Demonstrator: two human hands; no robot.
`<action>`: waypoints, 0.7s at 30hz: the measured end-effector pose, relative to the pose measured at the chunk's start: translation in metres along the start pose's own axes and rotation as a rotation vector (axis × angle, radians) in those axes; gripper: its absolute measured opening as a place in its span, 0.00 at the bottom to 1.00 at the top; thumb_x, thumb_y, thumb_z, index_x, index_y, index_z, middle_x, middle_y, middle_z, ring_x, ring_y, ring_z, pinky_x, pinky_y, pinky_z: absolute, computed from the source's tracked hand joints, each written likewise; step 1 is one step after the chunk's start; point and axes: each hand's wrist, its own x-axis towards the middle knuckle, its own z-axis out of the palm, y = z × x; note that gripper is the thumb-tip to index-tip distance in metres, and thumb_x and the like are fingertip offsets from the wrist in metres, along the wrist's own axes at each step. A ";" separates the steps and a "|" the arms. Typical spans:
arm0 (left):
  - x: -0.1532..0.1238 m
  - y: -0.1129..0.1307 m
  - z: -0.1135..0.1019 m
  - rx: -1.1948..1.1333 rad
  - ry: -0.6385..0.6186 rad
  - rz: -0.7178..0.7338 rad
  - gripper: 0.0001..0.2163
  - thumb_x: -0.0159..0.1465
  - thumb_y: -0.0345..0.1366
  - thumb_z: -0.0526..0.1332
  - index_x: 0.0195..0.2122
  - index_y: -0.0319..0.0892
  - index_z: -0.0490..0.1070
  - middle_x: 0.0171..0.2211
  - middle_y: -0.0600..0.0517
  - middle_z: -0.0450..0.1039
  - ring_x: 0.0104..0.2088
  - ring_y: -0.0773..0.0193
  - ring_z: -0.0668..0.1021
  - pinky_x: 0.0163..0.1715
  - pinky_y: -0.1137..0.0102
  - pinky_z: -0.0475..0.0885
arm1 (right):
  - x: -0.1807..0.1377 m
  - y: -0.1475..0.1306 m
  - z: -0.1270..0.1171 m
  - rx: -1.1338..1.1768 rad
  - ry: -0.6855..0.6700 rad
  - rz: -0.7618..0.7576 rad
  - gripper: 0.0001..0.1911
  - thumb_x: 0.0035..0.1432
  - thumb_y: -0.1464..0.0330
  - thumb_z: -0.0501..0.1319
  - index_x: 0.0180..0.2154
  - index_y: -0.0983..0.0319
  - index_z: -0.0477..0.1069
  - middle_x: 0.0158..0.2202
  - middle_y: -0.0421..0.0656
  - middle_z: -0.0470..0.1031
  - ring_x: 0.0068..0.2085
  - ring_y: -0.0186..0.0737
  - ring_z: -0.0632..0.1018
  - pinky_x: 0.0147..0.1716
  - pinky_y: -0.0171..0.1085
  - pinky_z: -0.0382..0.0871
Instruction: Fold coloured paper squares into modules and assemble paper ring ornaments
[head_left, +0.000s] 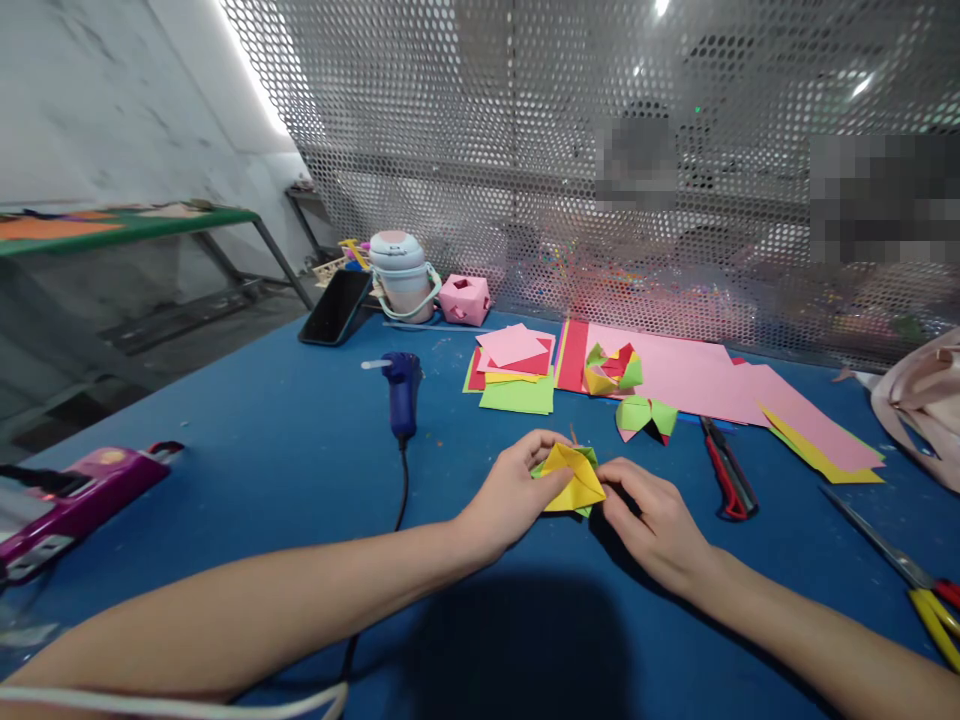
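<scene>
A folded paper piece (574,478), yellow with green edges, is between my two hands above the blue table (300,450). My left hand (517,490) grips it from the left, thumb laid across the yellow face. At the right corner, the thumb and forefinger of my right hand (652,515) pinch the paper's edge. Just beyond lie a green folded paper piece (646,416) with red tips and a folded yellow, green and red paper form (613,370). A stack of coloured paper squares (517,370) sits behind my left hand.
A blue hot glue gun (403,395) stands left, its cord running toward me. Right are a red box cutter (729,470), scissors (900,565) and pink sheets (690,375). A phone (336,307), cup (403,280) and pink paper cube (465,300) stand behind; a purple power strip (90,500) lies left.
</scene>
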 end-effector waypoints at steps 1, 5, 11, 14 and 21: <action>0.000 0.000 0.000 0.043 0.009 0.004 0.09 0.54 0.32 0.61 0.36 0.40 0.66 0.38 0.49 0.72 0.40 0.62 0.73 0.38 0.70 0.69 | 0.000 -0.001 -0.001 0.016 -0.020 -0.008 0.08 0.60 0.74 0.49 0.37 0.61 0.65 0.31 0.42 0.70 0.31 0.34 0.71 0.32 0.33 0.65; 0.001 -0.004 -0.002 0.143 0.031 0.041 0.07 0.54 0.32 0.59 0.35 0.40 0.67 0.33 0.52 0.71 0.35 0.64 0.73 0.33 0.72 0.68 | -0.001 -0.003 -0.001 -0.001 -0.016 -0.011 0.05 0.61 0.70 0.51 0.36 0.62 0.64 0.30 0.41 0.68 0.30 0.35 0.70 0.31 0.33 0.64; 0.000 -0.007 0.000 0.238 -0.008 0.089 0.04 0.55 0.31 0.57 0.32 0.40 0.69 0.29 0.55 0.69 0.29 0.68 0.71 0.28 0.75 0.66 | 0.001 0.003 0.005 -0.110 0.086 0.009 0.08 0.61 0.70 0.52 0.29 0.61 0.63 0.26 0.40 0.67 0.27 0.34 0.69 0.28 0.33 0.63; -0.001 -0.008 0.001 0.229 -0.013 0.101 0.04 0.55 0.32 0.57 0.32 0.40 0.69 0.28 0.55 0.69 0.28 0.68 0.71 0.28 0.75 0.66 | 0.002 0.004 0.004 -0.134 0.101 -0.014 0.08 0.61 0.70 0.52 0.29 0.61 0.64 0.25 0.40 0.67 0.27 0.34 0.70 0.28 0.34 0.63; 0.000 -0.007 0.001 0.172 -0.023 0.122 0.03 0.55 0.30 0.58 0.31 0.39 0.69 0.29 0.54 0.69 0.32 0.67 0.72 0.33 0.74 0.67 | 0.003 0.007 0.001 -0.159 0.082 -0.022 0.09 0.61 0.71 0.54 0.28 0.62 0.67 0.25 0.41 0.69 0.27 0.34 0.71 0.28 0.34 0.63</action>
